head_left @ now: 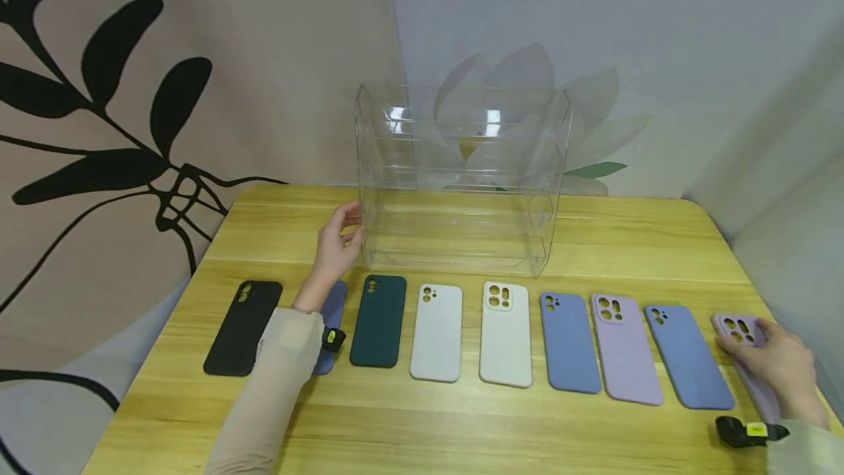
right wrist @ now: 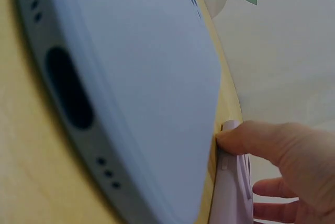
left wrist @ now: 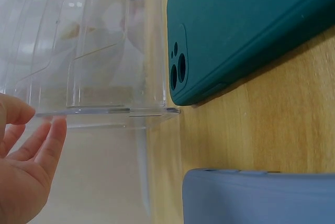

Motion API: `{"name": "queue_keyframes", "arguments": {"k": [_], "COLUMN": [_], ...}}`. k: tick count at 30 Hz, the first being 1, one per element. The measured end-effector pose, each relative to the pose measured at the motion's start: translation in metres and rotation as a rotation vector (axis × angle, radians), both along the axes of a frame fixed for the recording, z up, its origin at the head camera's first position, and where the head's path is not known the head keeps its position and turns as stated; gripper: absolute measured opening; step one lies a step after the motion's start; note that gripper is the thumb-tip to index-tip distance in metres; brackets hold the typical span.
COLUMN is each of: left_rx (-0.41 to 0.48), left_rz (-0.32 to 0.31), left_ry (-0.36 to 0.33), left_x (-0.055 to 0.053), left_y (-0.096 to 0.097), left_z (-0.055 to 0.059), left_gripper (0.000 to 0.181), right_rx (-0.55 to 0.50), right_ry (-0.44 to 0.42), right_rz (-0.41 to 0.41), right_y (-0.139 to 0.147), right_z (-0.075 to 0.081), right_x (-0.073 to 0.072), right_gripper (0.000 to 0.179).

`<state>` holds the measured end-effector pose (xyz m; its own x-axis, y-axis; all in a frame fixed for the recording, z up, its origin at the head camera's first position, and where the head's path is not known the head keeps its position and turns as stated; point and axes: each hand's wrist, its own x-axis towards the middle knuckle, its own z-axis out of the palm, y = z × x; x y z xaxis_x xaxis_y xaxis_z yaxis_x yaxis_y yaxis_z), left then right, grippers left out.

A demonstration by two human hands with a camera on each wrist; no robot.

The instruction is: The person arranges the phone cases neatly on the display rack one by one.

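Note:
My left hand (head_left: pixel 338 240) is at the left side of a clear acrylic tiered rack (head_left: pixel 455 264), its thumb and fingertips pinching the side panel's edge in the left wrist view. At the table's far right, my right hand (head_left: pixel 781 365) grips a lilac phone case (head_left: pixel 765 394) near its camera end. The right wrist view has the thumb (right wrist: pixel 235 136) on one long edge and the fingers along the other side. Left of that case lies a blue phone case (head_left: pixel 689 358). A dark green phone case (left wrist: pixel 251 30) lies close to the rack's front corner.
Several phone cases lie in a row before the rack: a black one (head_left: pixel 244 328), a purple-blue one (head_left: pixel 334 306) partly under my left forearm, a white one (head_left: pixel 437 336), a cream one (head_left: pixel 505 343), another blue one (head_left: pixel 570 343) and another lilac one (head_left: pixel 626 350). A patterned curtain (head_left: pixel 297 57) hangs behind the table.

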<state>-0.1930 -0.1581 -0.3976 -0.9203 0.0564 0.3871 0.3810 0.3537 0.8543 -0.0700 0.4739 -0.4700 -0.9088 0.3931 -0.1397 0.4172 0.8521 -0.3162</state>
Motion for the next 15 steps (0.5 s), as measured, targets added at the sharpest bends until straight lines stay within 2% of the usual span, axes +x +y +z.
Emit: {"name": "queue_keyframes", "arguments": {"k": [11, 15], "left_rx": [0.000, -0.004], "left_rz": [-0.005, -0.004], "left_ry": [0.014, 0.015], "left_x": [0.001, 0.001], "left_y": [-0.001, -0.001], "left_z": [-0.001, 0.000], "left_gripper": [0.038, 0.038], "right_rx": [0.027, 0.061], "right_ry": [-0.021, 0.031], "right_rz": [-0.031, 0.003], "right_y": [-0.008, -0.009], "right_z": [0.009, 0.013], "right_x": [-0.004, -0.004], "right_gripper": [0.088, 0.087]}}
